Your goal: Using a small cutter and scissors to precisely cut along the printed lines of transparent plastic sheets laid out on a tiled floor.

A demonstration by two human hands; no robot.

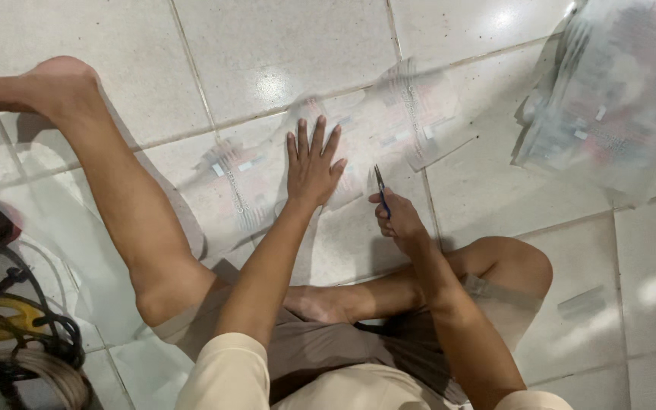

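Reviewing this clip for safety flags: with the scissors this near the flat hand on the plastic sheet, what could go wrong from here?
1. The scissors in the right hand point up beside the spread left hand; a slip could nick its fingers.
2. The clear plastic sheet lies on glossy floor tile, so it may slide under the palm and skew the cut.
3. The bare lower leg lies just behind the scissors hand, so dropped scissors could hit it.

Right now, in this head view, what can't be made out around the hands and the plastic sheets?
- Scissors: handles hidden inside the right hand; blades too small to tell if open.
- Clear plastic sheet: part under the left hand hidden; its edges fade into tile glare.
- Plastic pile: cut off by the top and right edges, blurred.
- Cables: cut off at the left edge.
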